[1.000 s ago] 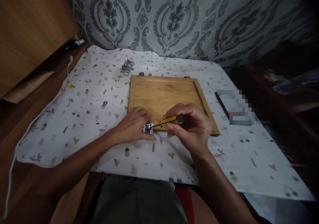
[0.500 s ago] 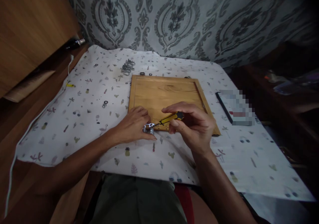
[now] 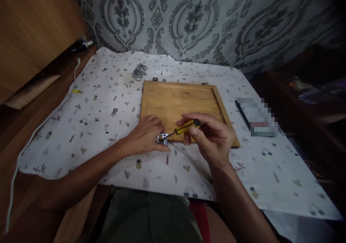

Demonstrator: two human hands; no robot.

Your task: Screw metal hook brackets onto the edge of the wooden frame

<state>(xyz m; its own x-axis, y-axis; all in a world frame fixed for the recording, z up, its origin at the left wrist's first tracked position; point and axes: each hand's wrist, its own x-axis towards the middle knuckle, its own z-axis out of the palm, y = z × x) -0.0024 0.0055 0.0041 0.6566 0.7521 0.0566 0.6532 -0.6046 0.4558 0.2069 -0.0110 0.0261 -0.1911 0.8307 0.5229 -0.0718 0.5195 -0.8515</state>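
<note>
A framed wooden panel lies on the patterned white cloth. At its near left corner sits a shiny metal hinge. My left hand rests over that corner, its fingers bent around the hinge and the panel's edge. My right hand holds a yellow and black screwdriver between thumb and fingers. The screwdriver slants down to the left, and its tip meets the hinge. Whether a screw is under the tip is too small to tell.
Several metal hinges lie in a pile behind the panel. A phone, partly pixelated, lies to the right. A white cable runs along the cloth's left edge. A patterned curtain hangs behind.
The fingers of my right hand have shifted on the screwdriver's handle. My left hand stays at the hinge. The whole view has moved very slightly.
</note>
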